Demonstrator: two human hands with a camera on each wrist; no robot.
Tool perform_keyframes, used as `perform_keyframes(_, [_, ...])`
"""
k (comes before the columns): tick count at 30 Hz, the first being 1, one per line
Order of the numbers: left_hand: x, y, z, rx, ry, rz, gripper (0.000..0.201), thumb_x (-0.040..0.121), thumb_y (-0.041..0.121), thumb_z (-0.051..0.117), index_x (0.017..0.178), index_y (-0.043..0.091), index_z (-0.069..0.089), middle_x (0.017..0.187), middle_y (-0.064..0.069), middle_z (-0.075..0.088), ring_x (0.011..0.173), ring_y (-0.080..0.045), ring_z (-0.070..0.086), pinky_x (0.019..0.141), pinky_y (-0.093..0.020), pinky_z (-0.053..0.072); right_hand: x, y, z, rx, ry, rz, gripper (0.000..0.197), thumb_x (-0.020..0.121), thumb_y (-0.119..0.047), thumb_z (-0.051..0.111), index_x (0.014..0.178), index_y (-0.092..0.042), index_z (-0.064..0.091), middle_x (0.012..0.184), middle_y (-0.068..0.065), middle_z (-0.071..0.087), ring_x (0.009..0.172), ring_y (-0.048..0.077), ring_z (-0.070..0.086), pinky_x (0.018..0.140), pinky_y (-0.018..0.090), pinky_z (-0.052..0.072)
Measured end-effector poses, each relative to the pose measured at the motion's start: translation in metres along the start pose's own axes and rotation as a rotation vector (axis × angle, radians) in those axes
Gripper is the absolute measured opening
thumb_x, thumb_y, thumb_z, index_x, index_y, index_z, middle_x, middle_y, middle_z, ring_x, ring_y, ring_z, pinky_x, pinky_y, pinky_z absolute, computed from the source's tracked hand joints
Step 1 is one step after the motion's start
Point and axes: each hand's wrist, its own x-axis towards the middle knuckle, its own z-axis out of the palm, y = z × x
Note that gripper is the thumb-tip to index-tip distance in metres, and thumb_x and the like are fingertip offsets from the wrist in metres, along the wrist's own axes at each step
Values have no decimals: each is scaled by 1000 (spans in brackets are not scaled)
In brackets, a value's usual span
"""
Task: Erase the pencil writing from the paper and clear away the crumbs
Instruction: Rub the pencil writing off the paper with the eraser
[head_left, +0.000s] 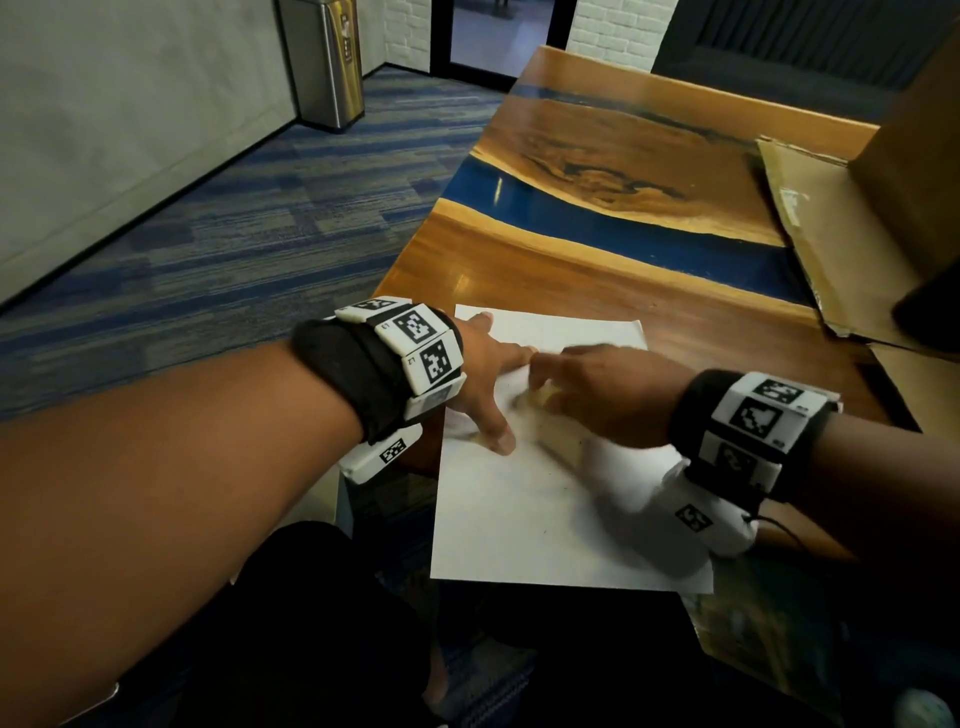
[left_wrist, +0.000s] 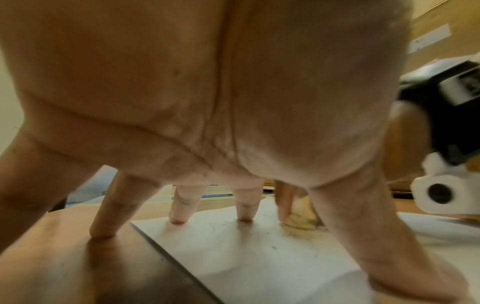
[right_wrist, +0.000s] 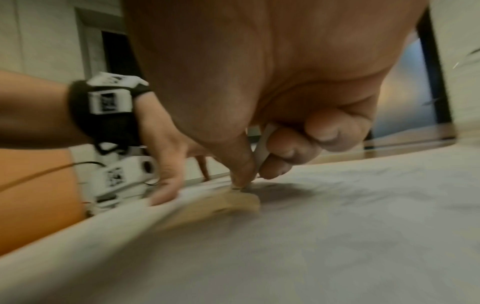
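Two hands on the paper (head_left: 519, 519).
Left hand (head_left: 485, 374) presses it, fingers spread; right hand (head_left: 613, 395) pinches a blurred eraser (right_wrist: 262, 150).

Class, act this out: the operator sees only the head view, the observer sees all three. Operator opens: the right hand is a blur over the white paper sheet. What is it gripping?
Observer: The right wrist view shows the right hand pinching a pale eraser between thumb and curled fingers.
Operator: Is the left hand wholly on the sheet?
Observer: No. In the left wrist view, one fingertip of the left hand rests on the brown wooden table, beside the edge of the white paper sheet.
Operator: Any writing left?
Observer: Faint pencil strokes show near those fingertips.
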Motion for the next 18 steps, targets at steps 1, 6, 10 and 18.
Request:
perform_keyframes(1, [0,0,0,8,1,-4,121,62,86,69,154,55,-3,169,-5,-10,151,-46,12,112,-63,29,3,8,-3,-36,43,53,23,100,-33,48,123,-35,46,115,-2,59,95,20,58,78,35,52])
perform_keyframes(6, [-1,0,0,-9,-4,5,122,62,84,71,154,55,-4,169,-7,-11,152,-46,9,116,-61,23,-9,-15,7,28,-30,-142,23,100,-33,49,123,-35,48,111,-3,58,95,20,58,81,36,53])
perform_keyframes(10, [-1,3,-1,19,7,5,120,65,83,70,155,53,-3,169,-8,-5,150,-46,16,112,-60,31,0,5,-4,-51,14,32,23,100,-35,48,123,-36,47,114,-1,59,95,21,58,79,37,53])
perform_keyframes(18, [-1,1,-1,33,-4,-3,123,61,87,68,153,56,-8,169,-7,-9,150,-46,15,112,-59,30,-14,-8,2,10,-54,-77,21,100,-35,47,121,-37,48,111,-3,59,94,18,57,81,36,53])
